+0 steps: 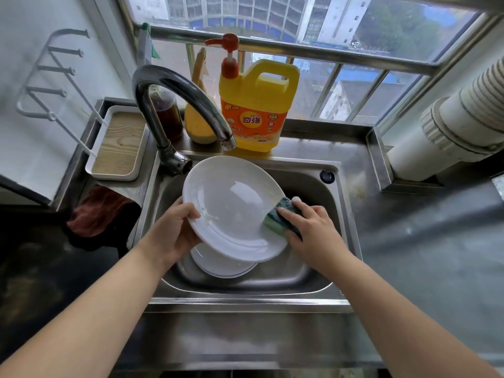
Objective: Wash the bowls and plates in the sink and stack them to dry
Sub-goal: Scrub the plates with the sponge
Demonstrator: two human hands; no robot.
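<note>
At far left a wood-lined tray (117, 144) sits beside the faucet (174, 105). The left hand (174, 233) grips the white plate (231, 208) by its left rim, tilted over the sink (335, 203), above more white dishes (221, 264). The right hand (311, 227) clamps a green sponge (283, 218) against the plate's right rim. Soapy and held at one edge, the plate could slip onto the dishes below and chip.

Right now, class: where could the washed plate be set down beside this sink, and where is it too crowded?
Free: the bare steel counter right of the steel sink, bordered by the white ribbed pipe. The white wood-lined tray at left looks bare too. Crowded: the ledge behind, with the yellow detergent jug, amber bottle and chrome tap; the basin holds more white plates.
</note>
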